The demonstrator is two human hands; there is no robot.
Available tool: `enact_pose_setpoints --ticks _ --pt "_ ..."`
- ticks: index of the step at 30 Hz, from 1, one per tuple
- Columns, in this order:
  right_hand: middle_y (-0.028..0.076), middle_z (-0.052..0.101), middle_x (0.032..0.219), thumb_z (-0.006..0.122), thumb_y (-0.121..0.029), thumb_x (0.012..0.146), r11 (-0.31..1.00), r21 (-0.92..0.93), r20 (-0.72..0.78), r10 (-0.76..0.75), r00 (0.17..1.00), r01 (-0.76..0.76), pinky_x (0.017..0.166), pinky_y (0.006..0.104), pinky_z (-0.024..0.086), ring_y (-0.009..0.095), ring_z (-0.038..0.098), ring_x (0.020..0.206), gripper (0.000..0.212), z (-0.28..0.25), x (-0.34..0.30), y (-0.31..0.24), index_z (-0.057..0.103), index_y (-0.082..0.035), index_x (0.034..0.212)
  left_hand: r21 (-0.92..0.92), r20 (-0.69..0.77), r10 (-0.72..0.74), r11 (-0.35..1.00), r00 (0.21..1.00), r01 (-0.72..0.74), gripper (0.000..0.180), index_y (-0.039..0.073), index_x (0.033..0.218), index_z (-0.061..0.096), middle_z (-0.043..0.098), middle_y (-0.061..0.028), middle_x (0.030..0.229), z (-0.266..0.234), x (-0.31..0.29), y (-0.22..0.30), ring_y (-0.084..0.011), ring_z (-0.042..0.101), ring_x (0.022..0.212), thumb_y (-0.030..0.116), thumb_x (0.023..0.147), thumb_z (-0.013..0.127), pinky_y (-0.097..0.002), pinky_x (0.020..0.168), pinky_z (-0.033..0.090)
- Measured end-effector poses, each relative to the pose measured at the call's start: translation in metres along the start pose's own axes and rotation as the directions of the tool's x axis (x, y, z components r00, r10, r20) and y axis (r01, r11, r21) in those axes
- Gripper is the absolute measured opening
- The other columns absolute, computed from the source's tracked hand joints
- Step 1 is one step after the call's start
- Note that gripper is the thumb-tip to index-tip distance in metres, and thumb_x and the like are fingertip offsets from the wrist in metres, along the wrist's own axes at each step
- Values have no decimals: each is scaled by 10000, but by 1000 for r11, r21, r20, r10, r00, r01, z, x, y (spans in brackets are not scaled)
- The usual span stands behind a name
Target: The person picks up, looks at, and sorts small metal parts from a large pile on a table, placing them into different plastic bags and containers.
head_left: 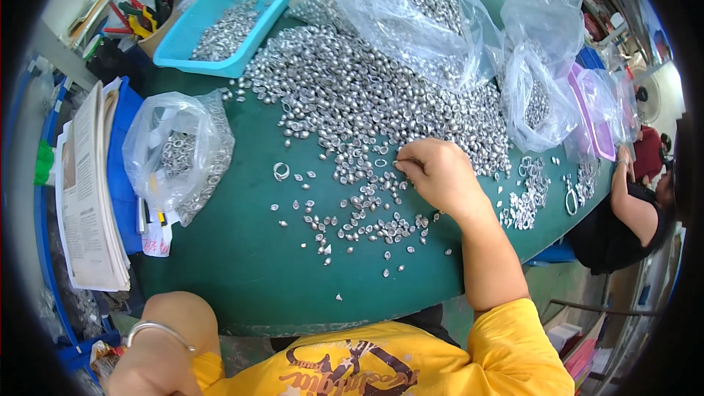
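My right hand (442, 176) is at the near edge of a big heap of small silver metal pieces (352, 81), thumb and forefinger pinched together. Whatever lies between those fingertips is too small to make out. Just left of them lies a small oval ring (380, 163). A looser scatter of rounded, cup-like pieces (392, 229) spreads toward me below the hand. Farther left a larger ring (281, 171) lies apart on the green table (242, 264). My left arm, with a silver bangle (163, 330), is low at the left, off the tabletop; its fingers do not show.
A turquoise basket (249, 59) of metal pieces stands at the back left. Clear plastic bags (176, 154) of parts lie left, with larger ones behind the heap. Pliers (143, 18) stand in a holder. White and silver pieces (524, 205) lie right; another person (623, 213) sits beyond.
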State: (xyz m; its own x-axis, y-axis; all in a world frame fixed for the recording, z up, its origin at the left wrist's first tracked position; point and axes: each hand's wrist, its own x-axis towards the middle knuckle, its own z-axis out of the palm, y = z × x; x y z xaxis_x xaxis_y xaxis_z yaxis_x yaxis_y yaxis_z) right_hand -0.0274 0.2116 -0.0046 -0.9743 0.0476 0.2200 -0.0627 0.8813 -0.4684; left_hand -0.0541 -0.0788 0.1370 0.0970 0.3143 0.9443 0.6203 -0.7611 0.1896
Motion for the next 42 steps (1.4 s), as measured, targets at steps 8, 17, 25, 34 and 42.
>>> enact_pose_setpoints --ticks 8,17,25,34,42 --pt "-43 482 560 627 -85 807 266 795 479 275 834 -545 377 202 239 35 352 430 105 -16 15 -27 616 16 834 -968 166 -985 -170 -39 182 177 57 1061 488 319 11 556 54 -61 -36 -76 287 416 108 927 384 -210 379 251" --pt "-50 304 541 503 -159 886 -17 925 380 116 918 -380 388 222 182 61 244 433 142 -8 175 -118 535 -22 908 -905 376 -927 -363 16 223 176 62 1046 511 324 26 570 95 -126 -58 -56 288 408 106 923 393 -188 367 216" --pt "-29 282 539 439 -147 901 -119 900 399 -163 903 -419 388 235 174 67 233 423 171 43 158 -218 505 -6 970 -891 446 -890 -431 99 139 151 96 1022 510 312 41 566 100 -132 -54 -47 280 394 130 904 420 -189 351 185" --pt "131 636 910 460 -71 880 271 944 237 -153 959 -190 739 267 481 176 611 799 247 54 150 -201 516 49 1089 -884 463 -879 -450 114 123 193 42 1046 518 307 39 542 102 -131 -59 -50 275 369 96 883 429 -195 335 200" --pt "86 632 807 584 -25 776 961 274 172 -14 985 -34 639 276 461 160 601 724 126 -30 71 -70 638 25 877 -854 513 -851 -493 114 164 174 64 1015 538 335 28 557 98 -126 -51 -55 312 398 102 917 399 -185 359 223"
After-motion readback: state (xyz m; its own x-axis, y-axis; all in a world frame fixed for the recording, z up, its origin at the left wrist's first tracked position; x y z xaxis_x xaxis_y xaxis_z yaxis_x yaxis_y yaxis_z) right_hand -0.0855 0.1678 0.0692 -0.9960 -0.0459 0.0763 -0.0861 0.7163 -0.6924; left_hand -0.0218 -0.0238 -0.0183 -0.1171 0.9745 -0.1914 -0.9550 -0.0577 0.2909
